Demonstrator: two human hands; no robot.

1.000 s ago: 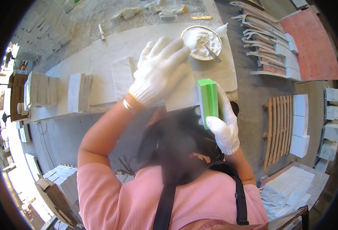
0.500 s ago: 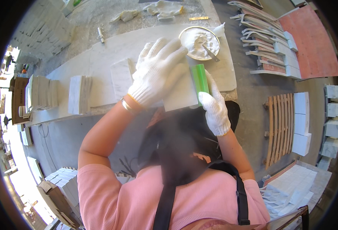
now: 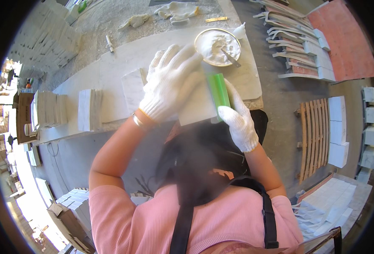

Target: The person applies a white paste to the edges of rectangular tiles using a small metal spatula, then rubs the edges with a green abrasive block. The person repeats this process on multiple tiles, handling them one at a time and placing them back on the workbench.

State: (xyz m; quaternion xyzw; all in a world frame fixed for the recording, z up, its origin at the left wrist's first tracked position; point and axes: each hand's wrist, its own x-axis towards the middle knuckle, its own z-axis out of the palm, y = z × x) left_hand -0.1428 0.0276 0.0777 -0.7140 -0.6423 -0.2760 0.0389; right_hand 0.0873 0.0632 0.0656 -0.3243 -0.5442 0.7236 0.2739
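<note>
My left hand, in a white knit glove, lies over a pale rectangular tile with its fingers stretched out and together, bare of any tool. A green flat-bladed scraper is gripped in my gloved right hand, thumb on its near face. Its blade side meets the tile's right edge; whether it presses on the surface cannot be made out. Beyond my hands stands a round bowl of white paste, with a putty knife stuck in it. Another marbled tile lies left of my left hand.
Tile stacks stand along the bench's left part. A marker-like tube, spare gloves, a brass-coloured strip and a white squeeze bottle lie or stand farther back. A wooden pallet is on the floor at right.
The whole view has shifted slightly. Both hands keep nearly the same pose, and the green scraper leans a little more to the left at its top.
</note>
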